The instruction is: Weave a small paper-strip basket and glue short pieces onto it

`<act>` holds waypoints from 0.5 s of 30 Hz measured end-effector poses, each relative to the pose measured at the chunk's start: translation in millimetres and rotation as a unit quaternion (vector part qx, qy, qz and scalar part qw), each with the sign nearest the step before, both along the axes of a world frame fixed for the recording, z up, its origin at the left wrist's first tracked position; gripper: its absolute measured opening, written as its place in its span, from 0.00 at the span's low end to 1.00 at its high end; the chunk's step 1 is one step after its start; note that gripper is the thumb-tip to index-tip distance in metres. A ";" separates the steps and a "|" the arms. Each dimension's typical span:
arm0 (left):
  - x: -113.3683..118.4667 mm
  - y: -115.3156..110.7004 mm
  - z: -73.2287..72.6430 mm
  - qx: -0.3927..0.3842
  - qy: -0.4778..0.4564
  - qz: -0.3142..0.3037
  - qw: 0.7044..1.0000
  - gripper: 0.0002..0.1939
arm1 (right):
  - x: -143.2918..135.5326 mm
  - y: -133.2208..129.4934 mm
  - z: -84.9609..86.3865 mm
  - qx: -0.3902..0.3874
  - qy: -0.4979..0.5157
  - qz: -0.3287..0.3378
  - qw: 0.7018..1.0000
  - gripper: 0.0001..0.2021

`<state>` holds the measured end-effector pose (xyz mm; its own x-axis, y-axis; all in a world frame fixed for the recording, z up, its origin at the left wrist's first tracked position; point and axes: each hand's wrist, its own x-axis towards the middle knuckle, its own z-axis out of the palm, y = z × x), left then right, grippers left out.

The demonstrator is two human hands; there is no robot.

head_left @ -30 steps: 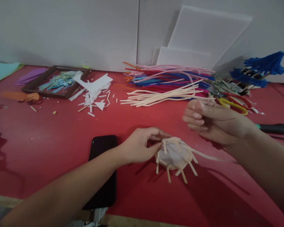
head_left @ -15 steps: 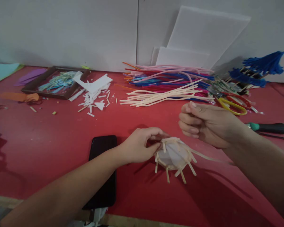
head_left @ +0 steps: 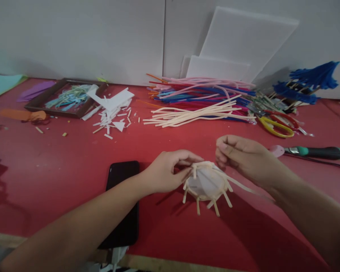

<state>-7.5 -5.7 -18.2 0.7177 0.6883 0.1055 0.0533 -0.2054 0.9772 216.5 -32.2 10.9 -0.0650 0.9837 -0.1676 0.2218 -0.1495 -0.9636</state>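
My left hand (head_left: 170,172) is closed on the upper left edge of a small round craft piece (head_left: 206,185), with thumb and fingers pinching the rim. This piece has a whitish disc in the middle and several short cream strips sticking out around it like spokes. A long thin cream strip (head_left: 243,186) runs from its rim to the right, passing below my right hand (head_left: 238,155). My right hand is just above and right of the piece, its fingers curled and thumb pressed to the fingertips. What it pinches, if anything, is too small to make out.
Behind lie cream stems (head_left: 192,113) and a pile of coloured pipe cleaners (head_left: 198,88). Yellow-handled scissors (head_left: 277,128) and a green-and-black handled tool (head_left: 317,152) are at right. A phone (head_left: 123,223) lies under my left forearm. White scraps (head_left: 113,105) and a brown frame (head_left: 35,109) are at left.
My right hand has moved down toward the craft piece, uncovering the front of the green-and-black tool. My left hand stays on the rim, and the piece has shifted slightly up and left.
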 end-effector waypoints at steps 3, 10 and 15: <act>0.1 0.5 1.1 -0.006 0.005 -0.007 1.000 0.13 | 2.4 -10.8 -2.4 -0.002 -0.046 0.017 0.999 0.27; 1.8 1.8 1.3 0.007 -0.007 -0.013 1.000 0.12 | 3.9 -24.6 -17.5 -0.030 -0.036 0.019 0.999 0.29; 0.8 2.8 1.2 0.013 -0.001 -0.012 1.000 0.13 | 13.7 -30.4 -10.7 -0.093 -0.022 0.077 0.992 0.31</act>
